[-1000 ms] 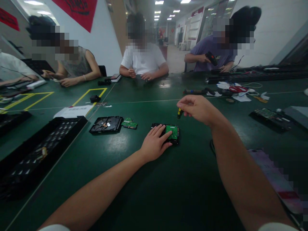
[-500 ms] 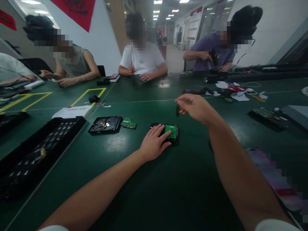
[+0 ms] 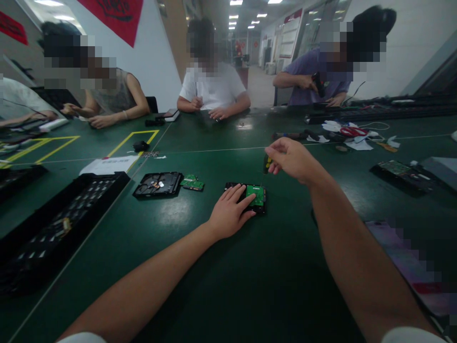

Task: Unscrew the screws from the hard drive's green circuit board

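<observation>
Flat on the green table lies a hard drive [image 3: 260, 206] with its green circuit board [image 3: 257, 194] facing up. My left hand [image 3: 232, 209] rests spread across it, fingers stretched over the left part and the board. Above the drive's far right corner, my right hand [image 3: 285, 159] is closed around the dark and yellow handle of a screwdriver [image 3: 266, 164]. The screwdriver stands upright; its thin shaft points down at the corner, and I cannot tell whether the tip touches. To the left are a second drive casing [image 3: 158, 185] and a loose green circuit board [image 3: 193, 182].
A long black tray [image 3: 64, 228] with small parts stands at the left. Another board-bearing device [image 3: 402, 175] lies at the right, near red scissors [image 3: 353, 131] and paper scraps. Several people sit across the table; one holds a power tool [image 3: 317, 85].
My right hand has lifted slightly with the screwdriver, whose handle now shows more yellow. My left hand stays on the hard drive. The whole view has shifted a little.
</observation>
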The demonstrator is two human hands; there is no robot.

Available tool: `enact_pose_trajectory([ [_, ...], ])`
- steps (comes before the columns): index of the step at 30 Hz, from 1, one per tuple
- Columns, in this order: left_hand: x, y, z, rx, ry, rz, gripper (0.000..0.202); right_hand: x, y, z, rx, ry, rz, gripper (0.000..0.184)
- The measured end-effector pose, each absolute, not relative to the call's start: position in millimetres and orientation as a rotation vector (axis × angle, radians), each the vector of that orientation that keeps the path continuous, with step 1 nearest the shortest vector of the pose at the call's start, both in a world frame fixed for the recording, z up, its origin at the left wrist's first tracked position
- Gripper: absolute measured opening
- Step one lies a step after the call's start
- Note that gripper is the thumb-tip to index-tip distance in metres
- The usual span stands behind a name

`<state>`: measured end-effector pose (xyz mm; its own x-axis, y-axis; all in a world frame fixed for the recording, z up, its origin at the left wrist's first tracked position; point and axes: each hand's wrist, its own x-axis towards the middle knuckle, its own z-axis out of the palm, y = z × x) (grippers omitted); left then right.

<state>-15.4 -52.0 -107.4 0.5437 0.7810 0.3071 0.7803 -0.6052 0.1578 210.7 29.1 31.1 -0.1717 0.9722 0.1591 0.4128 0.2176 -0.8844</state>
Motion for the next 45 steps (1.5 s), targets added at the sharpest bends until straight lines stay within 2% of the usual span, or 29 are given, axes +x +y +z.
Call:
enact_pose_trajectory([
  [5,-15.3,-52.4,-106.7,2.753,1.398,0.554,0.057,213.3,30.3,32.5,-1.258,-1.810,0.861,0.014],
  [13,-14.8,-52.1,-107.4,2.754,1.402,0.558,0.057,214.5,31.5,30.1,-1.192,-1.884,0.843,0.020],
  [25,-16.1,-52.0,-107.2,2.759,1.395,0.558,0.056,208.5,27.2,32.9,-1.309,-1.795,0.852,0.015],
  [34,-16.9,-50.9,-109.1,2.761,1.399,0.543,0.057,213.6,26.2,33.9,-1.374,-1.864,0.646,0.023],
  [41,-17.0,-50.8,-108.4,2.759,1.387,0.558,0.057,210.1,23.0,36.7,-1.281,-1.869,0.827,0.019],
  [45,-16.4,-51.5,-107.1,2.751,1.389,0.549,0.057,213.6,28.5,31.4,-1.219,-1.955,0.747,0.022],
])
